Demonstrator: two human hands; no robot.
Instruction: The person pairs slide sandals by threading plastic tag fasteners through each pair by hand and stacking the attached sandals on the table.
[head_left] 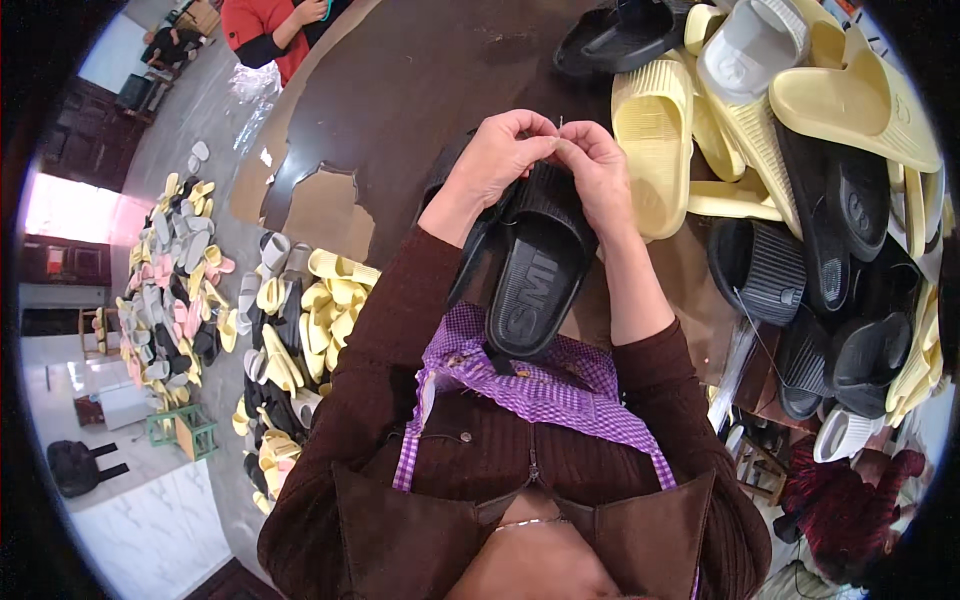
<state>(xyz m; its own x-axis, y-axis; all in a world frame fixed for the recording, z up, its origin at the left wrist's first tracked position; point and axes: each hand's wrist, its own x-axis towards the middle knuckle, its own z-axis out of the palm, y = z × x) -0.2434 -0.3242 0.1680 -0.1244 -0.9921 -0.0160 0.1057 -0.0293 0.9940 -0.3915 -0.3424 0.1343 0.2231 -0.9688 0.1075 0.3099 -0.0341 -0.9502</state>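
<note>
Over the brown tabletop, my left hand and my right hand meet fingertip to fingertip. Both pinch closed above the strap of a black slide sandal. Whatever lies between the fingertips is too small to make out. The sandal points away from me, its footbed facing up and its heel close to my purple checked apron. Another black slide lies along its left side, partly covered by my left wrist and sleeve.
A heap of yellow slides, black slides and a grey slide crowds the table's right side. Large piles of slides cover the floor at left. A person in red stands across the table; another person is at lower right.
</note>
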